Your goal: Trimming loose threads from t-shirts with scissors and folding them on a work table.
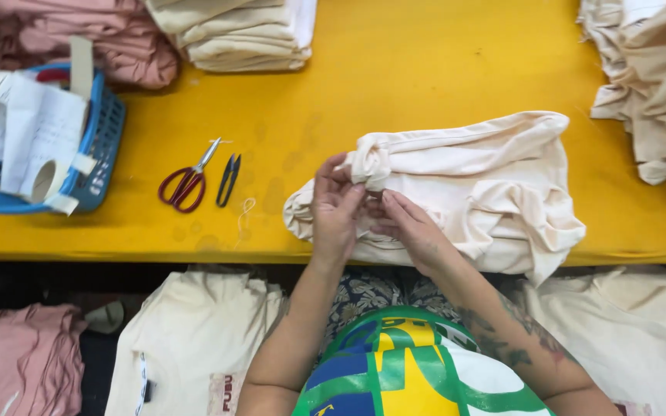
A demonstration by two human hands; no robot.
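1. Cream garment (472, 185), bunched and twisted, lies on the yellow table (425, 69) near its front edge, right of centre in the head view.
2. Left hand (334, 206) pinches the knotted end of the fabric, with the fingers closed on the cloth at the twist.
3. Right hand (408, 227) rests just beside the left, its fingers curled onto the same fold, gripping the fabric lightly.
4. Red-handled scissors (186, 183) and small black thread snips (228, 179) lie side by side on the table, left of the hands and apart from them.
5. Blue basket (102, 146) holding papers sits at the far left.
6. Folded cream stack (240, 35) and pink cloth pile (125, 46) lie along the far edge, and a loose cream heap (649, 85) fills the right corner.
7. More cream (194, 339) and pink garments (21, 358) lie below the table's front edge.
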